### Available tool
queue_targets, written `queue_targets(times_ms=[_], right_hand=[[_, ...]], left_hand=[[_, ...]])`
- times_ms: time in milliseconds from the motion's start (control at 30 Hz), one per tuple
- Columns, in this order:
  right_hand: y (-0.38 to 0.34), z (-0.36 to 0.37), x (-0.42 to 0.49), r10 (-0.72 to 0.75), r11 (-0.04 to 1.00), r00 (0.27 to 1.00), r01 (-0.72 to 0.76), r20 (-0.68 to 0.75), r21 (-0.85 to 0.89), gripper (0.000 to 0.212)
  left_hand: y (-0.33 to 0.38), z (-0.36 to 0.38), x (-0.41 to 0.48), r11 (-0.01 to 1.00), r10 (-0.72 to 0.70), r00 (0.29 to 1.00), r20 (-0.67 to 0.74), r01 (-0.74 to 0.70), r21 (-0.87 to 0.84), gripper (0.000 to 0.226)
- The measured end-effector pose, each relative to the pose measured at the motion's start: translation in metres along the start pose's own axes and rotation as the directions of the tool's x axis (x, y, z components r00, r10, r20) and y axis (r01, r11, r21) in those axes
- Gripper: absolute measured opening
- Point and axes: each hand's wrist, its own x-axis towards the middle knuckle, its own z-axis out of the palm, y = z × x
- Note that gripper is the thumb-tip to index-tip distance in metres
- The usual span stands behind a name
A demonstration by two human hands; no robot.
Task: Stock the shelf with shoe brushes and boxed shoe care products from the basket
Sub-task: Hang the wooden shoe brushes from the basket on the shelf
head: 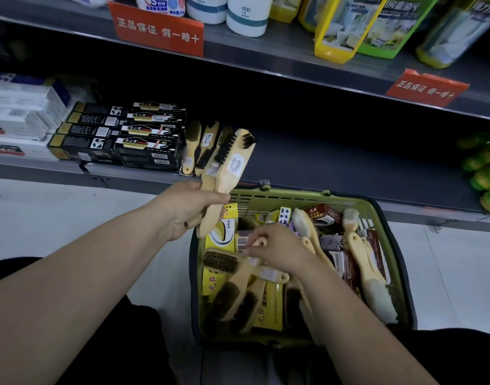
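Note:
My left hand (188,209) grips two wooden shoe brushes (229,168) by their handles, held upright between the basket and the low shelf. My right hand (277,248) is down inside the green basket (388,218), its fingers closed around the handle of another wooden brush (232,263). The basket holds several more brushes, yellow boxes (221,240) and dark red boxes (325,212). On the low shelf (335,159) two brushes (200,145) stand next to stacked black boxes (149,140).
White boxes (21,115) sit at the shelf's left end, green and yellow items (485,173) at its right. The upper shelf carries bottles and red price signs (157,30). The basket stands on a pale tiled floor in front of my knees.

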Motion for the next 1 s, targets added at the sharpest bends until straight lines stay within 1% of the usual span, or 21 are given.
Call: queue_targets(times_ms=[67, 100, 133, 167, 200, 300, 367, 433, 467, 500, 533, 567, 600, 633, 667, 733, 800, 867, 900, 967, 1000], right_hand=[[0.002, -0.023, -0.016, 0.029, 0.989, 0.992, -0.01, -0.125, 0.15, 0.016], [0.003, -0.034, -0.024, 0.061, 0.953, 0.973, 0.009, -0.222, 0.302, 0.016], [0.004, -0.043, -0.033, 0.119, 0.878, 0.944, 0.045, -0.307, 0.477, 0.013], [0.006, -0.048, -0.04, 0.188, 0.769, 0.915, 0.088, -0.356, 0.633, 0.007], [0.006, -0.049, -0.044, 0.254, 0.652, 0.896, 0.119, -0.363, 0.749, 0.003], [-0.007, -0.032, -0.046, 0.325, 0.337, 0.911, 0.141, -0.256, 0.931, 0.022], [-0.024, -0.011, -0.043, 0.36, 0.091, 0.921, 0.124, -0.149, 0.988, 0.025], [-0.044, 0.008, -0.04, 0.363, -0.176, 0.93, 0.12, -0.049, 0.977, 0.021], [-0.054, 0.018, -0.039, 0.341, -0.273, 0.939, 0.127, -0.028, 0.954, 0.02], [-0.064, 0.026, -0.038, 0.309, -0.319, 0.95, 0.134, -0.031, 0.938, 0.019], [-0.072, 0.034, -0.037, 0.285, -0.285, 0.957, 0.14, -0.055, 0.948, 0.019], [-0.077, 0.039, -0.036, 0.283, -0.163, 0.954, 0.148, -0.097, 0.976, 0.021], [-0.081, 0.042, -0.034, 0.294, 0.003, 0.945, 0.151, -0.145, 0.988, 0.023], [-0.082, 0.042, -0.031, 0.307, 0.163, 0.933, 0.143, -0.188, 0.976, 0.024], [-0.082, 0.04, -0.029, 0.314, 0.282, 0.925, 0.123, -0.213, 0.952, 0.026], [-0.077, 0.035, -0.026, 0.282, 0.405, 0.931, 0.102, -0.231, 0.909, 0.029], [-0.068, 0.03, -0.024, 0.19, 0.545, 0.956, 0.086, -0.222, 0.834, 0.036], [-0.054, 0.022, -0.023, 0.101, 0.671, 0.976, 0.074, -0.191, 0.737, 0.032], [-0.045, 0.017, -0.023, 0.097, 0.72, 0.975, 0.069, -0.199, 0.691, 0.026], [-0.025, 0.01, -0.02, 0.116, 0.858, 0.961, 0.031, -0.251, 0.513, 0.021], [-0.013, 0.009, -0.019, 0.102, 0.945, 0.966, -0.018, -0.239, 0.327, 0.024]], left_hand=[[0.002, 0.0, 0.0, 0.997, -0.005, 1.0, -0.012, 0.004, -0.076, 0.019], [0.002, 0.0, 0.0, 0.994, -0.002, 1.0, -0.023, 0.0, -0.109, 0.017], [0.003, 0.0, 0.001, 0.989, 0.0, 0.999, -0.035, -0.005, -0.15, 0.015], [0.003, 0.001, 0.001, 0.98, -0.004, 0.999, -0.046, -0.005, -0.199, 0.013], [0.003, 0.002, 0.002, 0.968, -0.011, 0.999, -0.052, -0.002, -0.253, 0.012], [0.004, 0.005, 0.002, 0.94, -0.024, 0.998, -0.057, 0.003, -0.341, 0.01], [0.003, 0.007, 0.002, 0.929, -0.032, 0.998, -0.057, 0.009, -0.37, 0.011], [0.001, 0.011, 0.0, 0.918, -0.043, 0.998, -0.048, 0.02, -0.397, 0.013], [0.0, 0.013, -0.001, 0.914, -0.05, 0.998, -0.044, 0.027, -0.405, 0.014], [-0.001, 0.015, -0.001, 0.915, -0.056, 0.997, -0.047, 0.032, -0.403, 0.014], [-0.003, 0.016, -0.001, 0.919, -0.06, 0.997, -0.057, 0.033, -0.392, 0.013], [-0.004, 0.016, -0.001, 0.925, -0.063, 0.996, -0.07, 0.031, -0.378, 0.012], [-0.005, 0.016, -0.001, 0.928, -0.063, 0.995, -0.077, 0.03, -0.371, 0.012], [-0.006, 0.015, -0.001, 0.931, -0.058, 0.996, -0.068, 0.03, -0.364, 0.015], [-0.006, 0.015, -0.002, 0.935, -0.049, 0.998, -0.047, 0.03, -0.355, 0.023], [-0.005, 0.013, -0.003, 0.945, -0.023, 1.0, -0.008, 0.019, -0.326, 0.038], [-0.004, 0.012, -0.004, 0.957, -0.009, 1.0, -0.016, 0.004, -0.291, 0.042], [-0.002, 0.01, -0.003, 0.964, -0.02, 0.998, -0.063, 0.003, -0.267, 0.045], [-0.001, 0.009, -0.002, 0.965, -0.022, 0.996, -0.092, -0.003, -0.261, 0.047], [-0.001, 0.006, 0.0, 0.971, -0.012, 0.989, -0.147, -0.024, -0.238, 0.052], [-0.001, 0.005, 0.001, 0.976, -0.002, 0.986, -0.169, -0.035, -0.217, 0.053]])
